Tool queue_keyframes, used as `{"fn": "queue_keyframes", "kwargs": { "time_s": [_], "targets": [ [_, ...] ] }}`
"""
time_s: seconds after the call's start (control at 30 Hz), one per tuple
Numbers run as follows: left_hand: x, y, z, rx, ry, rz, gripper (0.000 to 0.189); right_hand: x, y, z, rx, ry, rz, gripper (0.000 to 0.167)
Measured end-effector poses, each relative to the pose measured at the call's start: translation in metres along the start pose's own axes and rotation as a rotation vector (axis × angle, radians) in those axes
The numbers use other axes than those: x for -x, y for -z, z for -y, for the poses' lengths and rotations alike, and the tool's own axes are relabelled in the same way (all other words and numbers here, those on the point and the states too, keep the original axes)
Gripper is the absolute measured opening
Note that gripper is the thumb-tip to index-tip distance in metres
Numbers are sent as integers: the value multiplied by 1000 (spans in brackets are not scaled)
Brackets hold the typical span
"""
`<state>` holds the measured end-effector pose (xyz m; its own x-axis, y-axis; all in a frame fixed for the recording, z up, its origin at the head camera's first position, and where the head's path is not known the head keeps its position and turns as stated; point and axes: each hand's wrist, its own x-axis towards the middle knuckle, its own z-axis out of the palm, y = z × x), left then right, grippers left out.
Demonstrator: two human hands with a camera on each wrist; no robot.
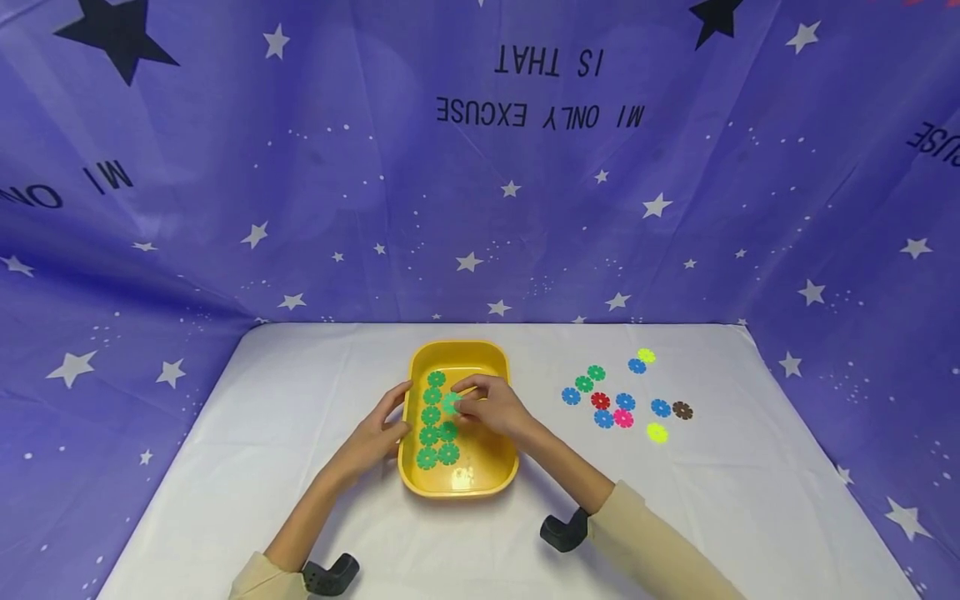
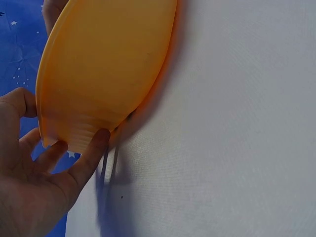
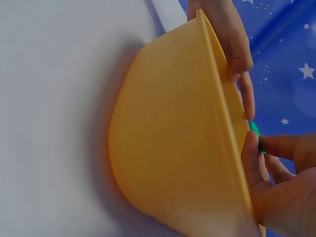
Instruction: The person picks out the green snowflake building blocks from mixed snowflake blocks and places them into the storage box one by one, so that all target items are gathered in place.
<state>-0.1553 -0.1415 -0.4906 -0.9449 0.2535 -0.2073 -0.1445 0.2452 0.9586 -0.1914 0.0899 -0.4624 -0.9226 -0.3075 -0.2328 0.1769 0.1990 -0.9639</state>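
Note:
A yellow plastic tub [image 1: 491, 462] sits on the white cloth, and green notched plastic discs [image 1: 431, 415] lie in two columns along its left side. With thumb and fingertips my right hand [image 1: 491, 408] pinches a light green notched disc [image 1: 451, 403] above the tub floor, beside the shorter column. The right wrist view shows a green disc [image 3: 255, 129] edge-on at the fingertips, past the tub's wall [image 3: 168, 118]. My left hand [image 1: 375, 437] rests spread fingers against the tub's left outer side; the left wrist view has its fingertips [image 2: 102, 136] touching the wall.
Right of the tub lie several loose discs: green [image 1: 584, 384], blue [image 1: 626, 402], red [image 1: 600, 401], pink [image 1: 623, 418], yellow [image 1: 657, 432] and brown [image 1: 682, 410]. A purple star-printed curtain [image 1: 420, 275] surrounds the table's back and sides. Black wrist mounts [image 1: 564, 531] sit near both sleeves.

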Motion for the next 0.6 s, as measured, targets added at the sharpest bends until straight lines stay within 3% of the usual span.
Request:
{"fn": "queue_keyframes", "kwargs": {
  "time_s": [0.3, 0.6],
  "targets": [
    [0, 0, 1, -1, -11, 6, 69, -16, -17, -11, -60, -80, -58, 27],
    [0, 0, 0, -15, -6, -5, 69, -22, -23, -15, 60, -120, -160, 21]
  ]
}}
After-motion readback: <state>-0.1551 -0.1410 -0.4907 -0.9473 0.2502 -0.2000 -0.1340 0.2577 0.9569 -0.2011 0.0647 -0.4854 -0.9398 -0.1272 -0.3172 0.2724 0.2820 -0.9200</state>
